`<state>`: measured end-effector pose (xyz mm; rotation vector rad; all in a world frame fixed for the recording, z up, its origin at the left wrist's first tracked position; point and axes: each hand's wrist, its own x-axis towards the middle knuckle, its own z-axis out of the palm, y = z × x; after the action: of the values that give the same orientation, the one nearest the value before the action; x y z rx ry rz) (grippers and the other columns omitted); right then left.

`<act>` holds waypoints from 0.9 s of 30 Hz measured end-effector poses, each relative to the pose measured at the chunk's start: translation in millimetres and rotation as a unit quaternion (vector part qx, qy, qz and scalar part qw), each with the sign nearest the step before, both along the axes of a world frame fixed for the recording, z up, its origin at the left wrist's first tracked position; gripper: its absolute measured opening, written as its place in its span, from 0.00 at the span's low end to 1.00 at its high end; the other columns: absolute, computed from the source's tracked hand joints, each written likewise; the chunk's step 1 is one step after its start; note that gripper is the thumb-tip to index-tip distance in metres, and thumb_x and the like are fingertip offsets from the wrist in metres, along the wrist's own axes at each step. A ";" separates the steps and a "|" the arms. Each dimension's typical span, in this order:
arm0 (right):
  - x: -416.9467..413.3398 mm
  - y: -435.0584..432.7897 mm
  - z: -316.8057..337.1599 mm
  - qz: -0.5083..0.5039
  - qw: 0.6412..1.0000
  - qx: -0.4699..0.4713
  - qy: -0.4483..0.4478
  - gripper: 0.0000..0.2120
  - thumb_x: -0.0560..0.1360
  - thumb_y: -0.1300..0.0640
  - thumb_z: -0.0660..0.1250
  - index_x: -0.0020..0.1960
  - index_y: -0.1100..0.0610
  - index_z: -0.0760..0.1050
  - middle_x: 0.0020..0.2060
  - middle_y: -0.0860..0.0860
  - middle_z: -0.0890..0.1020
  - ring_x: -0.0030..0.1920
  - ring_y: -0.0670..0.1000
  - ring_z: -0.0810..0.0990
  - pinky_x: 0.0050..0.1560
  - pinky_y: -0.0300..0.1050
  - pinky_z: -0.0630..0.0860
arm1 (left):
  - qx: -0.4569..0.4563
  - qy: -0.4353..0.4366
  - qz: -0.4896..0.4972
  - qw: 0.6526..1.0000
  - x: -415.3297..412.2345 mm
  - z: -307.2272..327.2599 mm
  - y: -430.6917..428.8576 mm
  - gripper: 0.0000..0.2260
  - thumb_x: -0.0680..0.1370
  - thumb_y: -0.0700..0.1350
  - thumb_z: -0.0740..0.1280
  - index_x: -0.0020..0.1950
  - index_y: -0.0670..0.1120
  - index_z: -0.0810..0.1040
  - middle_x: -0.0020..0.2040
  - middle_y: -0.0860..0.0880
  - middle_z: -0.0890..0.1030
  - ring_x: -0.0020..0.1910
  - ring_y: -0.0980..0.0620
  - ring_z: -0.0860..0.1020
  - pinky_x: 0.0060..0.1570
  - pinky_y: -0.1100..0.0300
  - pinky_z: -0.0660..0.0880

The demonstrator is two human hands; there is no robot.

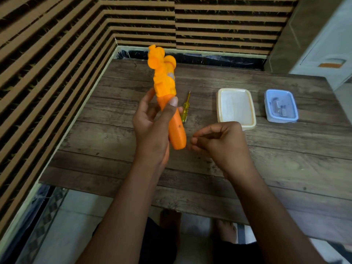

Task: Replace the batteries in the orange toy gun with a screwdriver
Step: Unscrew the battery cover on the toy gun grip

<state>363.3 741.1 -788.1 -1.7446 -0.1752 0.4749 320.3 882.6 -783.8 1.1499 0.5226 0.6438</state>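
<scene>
My left hand (152, 126) grips the orange toy gun (164, 82) by its handle and holds it upright above the wooden table (266, 153), thumb pressed on the handle's upper part. A small dark screw hole shows on the handle's lower part. A yellow-handled screwdriver (185, 109) lies on the table just behind the gun, tip pointing away from me. My right hand (219, 143) hovers to the right of the handle's bottom end, fingers curled in with thumb and fingertips close together. Whether it pinches something small is hidden.
A white plastic container (236, 108) lies right of the screwdriver. Farther right stands a blue plastic container (281, 106) with small metallic items inside. A slatted wall borders the table at left and back. My bare feet show on the floor below the near edge.
</scene>
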 end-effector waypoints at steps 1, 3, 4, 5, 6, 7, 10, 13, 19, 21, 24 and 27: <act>1.4 -2.2 -2.1 0.015 0.999 -0.043 -0.017 0.12 0.73 0.71 0.74 0.35 0.59 0.84 0.32 0.58 0.87 0.37 0.59 0.89 0.45 0.62 0.87 | -0.015 -0.005 -0.006 1.000 -0.9 0.1 0.4 0.22 0.79 0.39 0.73 0.73 0.42 0.75 0.58 0.48 0.86 0.50 0.43 0.86 0.49 0.53 0.82; 4.1 -6.1 -5.1 0.048 0.994 -0.095 0.005 0.12 0.72 0.71 0.74 0.34 0.59 0.83 0.31 0.57 0.86 0.36 0.59 0.89 0.45 0.66 0.85 | -0.035 -0.005 -0.011 0.999 -3.1 -0.9 1.4 0.21 0.78 0.39 0.73 0.71 0.41 0.76 0.58 0.45 0.85 0.48 0.45 0.84 0.47 0.53 0.80; 5.2 -7.8 -5.2 0.065 0.992 -0.104 0.031 0.12 0.72 0.72 0.74 0.33 0.60 0.83 0.32 0.57 0.87 0.36 0.60 0.89 0.47 0.67 0.85 | -0.041 0.000 -0.011 0.999 -4.1 -1.6 1.9 0.22 0.76 0.40 0.73 0.70 0.41 0.77 0.58 0.44 0.85 0.48 0.46 0.84 0.46 0.53 0.80; 5.6 -9.4 -4.9 0.082 0.989 -0.111 0.052 0.12 0.73 0.73 0.73 0.33 0.61 0.82 0.32 0.57 0.87 0.35 0.60 0.88 0.48 0.67 0.85 | -0.048 0.008 -0.009 0.999 -4.6 -2.7 2.8 0.22 0.75 0.40 0.73 0.69 0.41 0.77 0.58 0.44 0.86 0.47 0.46 0.84 0.45 0.53 0.80; 5.4 -10.2 -3.5 0.096 0.986 -0.120 0.057 0.12 0.73 0.74 0.73 0.34 0.63 0.82 0.32 0.56 0.87 0.34 0.59 0.88 0.47 0.65 0.86 | -0.055 0.016 -0.005 0.998 -5.5 -3.8 3.7 0.23 0.74 0.39 0.73 0.69 0.41 0.77 0.56 0.44 0.86 0.46 0.46 0.84 0.45 0.53 0.79; 5.5 -11.0 -2.1 0.108 0.984 -0.134 0.047 0.10 0.73 0.73 0.73 0.35 0.64 0.82 0.31 0.55 0.87 0.33 0.58 0.88 0.45 0.63 0.86 | -0.062 0.023 0.000 0.998 -5.9 -5.2 4.6 0.25 0.72 0.39 0.74 0.69 0.41 0.77 0.54 0.45 0.87 0.45 0.46 0.84 0.44 0.52 0.79; 5.9 -11.2 2.0 0.149 0.967 -0.202 -0.032 0.09 0.72 0.70 0.76 0.36 0.59 0.83 0.29 0.52 0.86 0.28 0.48 0.86 0.31 0.41 0.82 | -0.085 0.039 0.014 0.996 -5.0 -6.5 6.3 0.29 0.67 0.40 0.74 0.68 0.42 0.77 0.54 0.41 0.86 0.42 0.46 0.83 0.40 0.53 0.79; 7.1 -11.7 3.7 0.192 0.948 -0.241 -0.080 0.08 0.70 0.67 0.78 0.37 0.55 0.85 0.29 0.52 0.86 0.26 0.44 0.83 0.28 0.36 0.76 | -0.123 0.046 0.032 0.991 -1.7 -8.3 9.5 0.27 0.69 0.38 0.74 0.68 0.42 0.77 0.54 0.41 0.85 0.38 0.47 0.83 0.36 0.57 0.79; 9.0 -16.3 1.6 0.189 0.956 -0.206 -0.084 0.09 0.72 0.67 0.75 0.40 0.54 0.85 0.32 0.53 0.87 0.28 0.49 0.86 0.33 0.43 0.81 | -0.182 0.086 0.042 0.979 1.1 -20.7 23.3 0.22 0.76 0.36 0.70 0.69 0.44 0.77 0.51 0.46 0.86 0.37 0.48 0.85 0.33 0.60 0.80; 10.0 -16.3 0.9 0.141 0.969 -0.181 -0.092 0.08 0.74 0.65 0.75 0.41 0.54 0.86 0.33 0.53 0.86 0.27 0.50 0.84 0.33 0.47 0.82 | -0.195 0.094 0.040 0.976 1.7 -20.8 27.5 0.23 0.74 0.38 0.71 0.70 0.43 0.77 0.51 0.46 0.86 0.37 0.47 0.86 0.33 0.60 0.80; 10.1 -12.4 0.3 0.049 0.980 -0.123 -0.146 0.04 0.74 0.60 0.77 0.42 0.52 0.86 0.33 0.49 0.86 0.30 0.46 0.83 0.38 0.46 0.81 | -0.207 0.086 0.007 0.975 -1.0 -16.2 27.7 0.24 0.71 0.43 0.71 0.68 0.44 0.78 0.51 0.44 0.83 0.42 0.44 0.85 0.41 0.55 0.81; 3.4 -4.2 0.8 0.042 0.967 -0.109 -0.226 0.07 0.71 0.54 0.81 0.48 0.50 0.87 0.40 0.46 0.86 0.41 0.44 0.84 0.47 0.42 0.81 | -0.256 0.044 -0.024 0.965 -2.1 -12.6 28.4 0.15 0.79 0.41 0.65 0.65 0.42 0.79 0.52 0.41 0.79 0.50 0.42 0.81 0.54 0.45 0.82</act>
<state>366.6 736.9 -787.3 -2.0501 -0.5394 0.1516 318.2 911.0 -796.4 0.7000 0.6878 0.3829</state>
